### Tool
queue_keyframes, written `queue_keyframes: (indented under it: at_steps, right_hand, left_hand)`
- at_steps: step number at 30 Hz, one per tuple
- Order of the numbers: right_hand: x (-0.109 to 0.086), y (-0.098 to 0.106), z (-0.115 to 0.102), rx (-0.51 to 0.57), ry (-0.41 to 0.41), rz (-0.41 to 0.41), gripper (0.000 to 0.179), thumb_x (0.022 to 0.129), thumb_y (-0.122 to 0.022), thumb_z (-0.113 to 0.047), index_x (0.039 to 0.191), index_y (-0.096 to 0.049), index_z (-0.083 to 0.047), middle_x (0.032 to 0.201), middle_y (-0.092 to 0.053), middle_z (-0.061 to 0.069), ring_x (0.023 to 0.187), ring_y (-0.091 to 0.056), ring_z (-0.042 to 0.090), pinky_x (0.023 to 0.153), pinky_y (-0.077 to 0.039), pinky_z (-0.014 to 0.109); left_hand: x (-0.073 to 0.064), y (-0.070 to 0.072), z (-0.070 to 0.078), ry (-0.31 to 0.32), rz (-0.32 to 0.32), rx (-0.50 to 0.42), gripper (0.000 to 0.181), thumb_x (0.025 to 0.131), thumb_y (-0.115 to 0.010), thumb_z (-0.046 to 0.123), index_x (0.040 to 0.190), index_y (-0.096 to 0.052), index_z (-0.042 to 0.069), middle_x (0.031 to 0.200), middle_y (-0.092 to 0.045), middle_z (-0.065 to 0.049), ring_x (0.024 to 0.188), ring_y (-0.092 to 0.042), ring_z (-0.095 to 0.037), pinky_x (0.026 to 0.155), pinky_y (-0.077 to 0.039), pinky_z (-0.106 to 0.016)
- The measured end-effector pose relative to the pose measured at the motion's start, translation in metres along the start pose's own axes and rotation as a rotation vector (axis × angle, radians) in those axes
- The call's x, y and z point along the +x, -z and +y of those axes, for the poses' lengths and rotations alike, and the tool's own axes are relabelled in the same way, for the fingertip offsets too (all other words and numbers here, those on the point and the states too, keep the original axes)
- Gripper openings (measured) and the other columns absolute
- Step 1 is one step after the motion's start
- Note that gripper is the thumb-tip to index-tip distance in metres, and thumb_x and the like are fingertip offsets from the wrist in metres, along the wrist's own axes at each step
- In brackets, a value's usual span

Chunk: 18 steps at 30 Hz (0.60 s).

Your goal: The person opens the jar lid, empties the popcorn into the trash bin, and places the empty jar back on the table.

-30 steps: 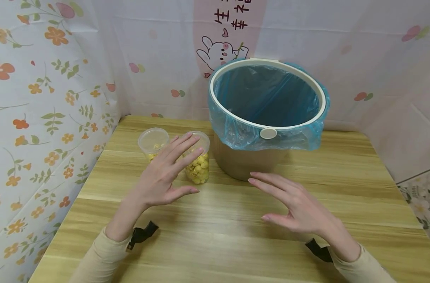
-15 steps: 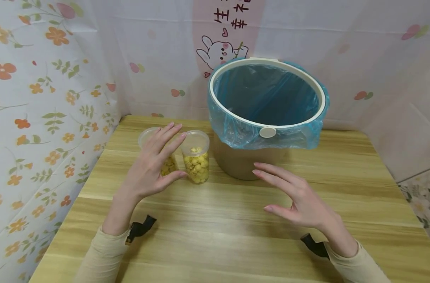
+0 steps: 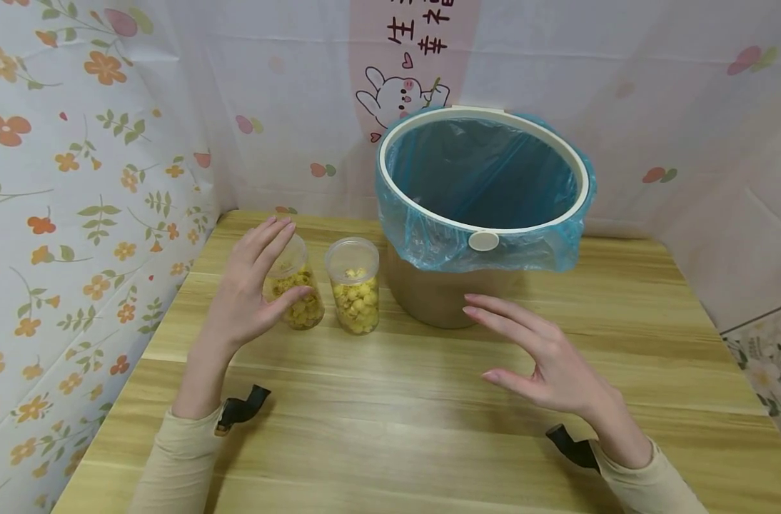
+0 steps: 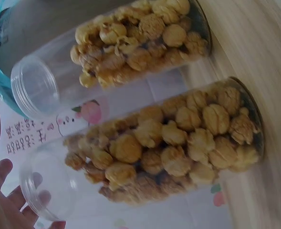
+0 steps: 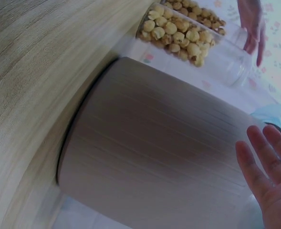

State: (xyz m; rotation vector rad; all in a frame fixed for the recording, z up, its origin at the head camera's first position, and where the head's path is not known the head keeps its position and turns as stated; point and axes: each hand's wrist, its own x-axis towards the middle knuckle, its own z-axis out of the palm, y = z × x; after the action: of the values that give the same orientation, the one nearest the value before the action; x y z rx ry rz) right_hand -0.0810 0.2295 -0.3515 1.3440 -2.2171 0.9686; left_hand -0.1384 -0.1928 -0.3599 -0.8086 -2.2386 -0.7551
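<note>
Two clear plastic jars, each partly filled with yellow popcorn, stand upright on the table: a left jar [image 3: 305, 308] and a right jar [image 3: 355, 303]. My left hand [image 3: 239, 289] is at the left jar's upper left side, fingers extended and thumb spread, overlapping it in the head view. Behind that jar's clear top [image 4: 47, 186], its fingertips show in the left wrist view. My right hand [image 3: 547, 360] hovers in front of the bin [image 3: 429, 296], holding nothing, with fingers and thumb apart. A blue plastic bag [image 3: 422, 239] lines the bin and hangs over its rim.
The wooden table [image 3: 378, 435] ends in front of a patterned cloth [image 3: 281, 93] at the back and a floral one [image 3: 63, 235] on the left. The tall bin stands just right of the jars, its white rim ring [image 3: 390, 178] uppermost.
My left hand has moved left, from in front of both jars to the left jar's side, uncovering the right jar. The right hand has shifted slightly. Jars and bin stay put.
</note>
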Motion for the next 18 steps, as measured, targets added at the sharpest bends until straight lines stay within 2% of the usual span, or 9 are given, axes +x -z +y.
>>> queue_keyframes:
  at_steps: [12, 18]
  right_hand:
    - [-0.003, 0.001, 0.002, 0.007, -0.001, 0.004, 0.067, 0.101, -0.061, -0.049, 0.141, -0.057, 0.005, 0.151, -0.056, 0.014, 0.143, -0.052, 0.016, 0.119, -0.036, 0.018]
    - [-0.002, 0.001, 0.004, 0.014, 0.009, -0.002, 0.067, 0.1, -0.062, -0.048, 0.141, -0.057, 0.005, 0.151, -0.056, 0.014, 0.142, -0.052, 0.018, 0.12, -0.036, 0.019]
  left_hand:
    - [-0.005, 0.003, -0.012, 0.117, -0.001, -0.008, 0.091, 0.091, -0.055, 0.073, 0.157, -0.041, 0.012, 0.156, -0.05, -0.017, 0.145, -0.044, -0.041, 0.122, -0.032, -0.057]
    - [-0.013, 0.005, -0.016, 0.211, -0.019, -0.048, 0.101, 0.086, -0.056, 0.077, 0.16, -0.035, 0.012, 0.16, -0.045, -0.017, 0.146, -0.042, -0.042, 0.121, -0.032, -0.06]
